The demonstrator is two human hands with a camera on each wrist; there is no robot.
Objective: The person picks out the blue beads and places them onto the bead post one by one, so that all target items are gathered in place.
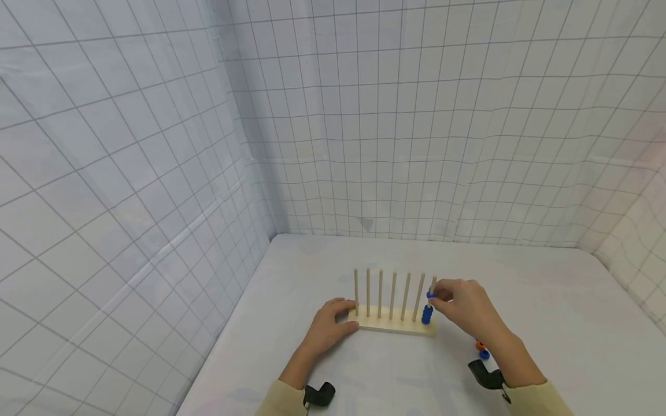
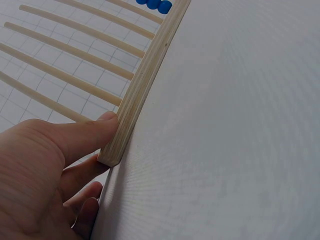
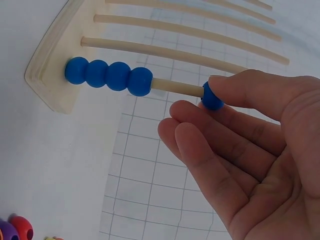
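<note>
A pale wooden base carries a row of several upright pegs. On the rightmost peg, several blue beads are stacked against the base. My right hand pinches one more blue bead between thumb and forefinger, with the peg running into it above the stack and a stretch of bare peg between. At the opposite end my left hand grips the base, its thumb on the front edge and the other fingers behind.
An orange bead and a blue bead lie near my right forearm. Red and purple beads show in the right wrist view's lower corner. Gridded cloth hangs behind the white table.
</note>
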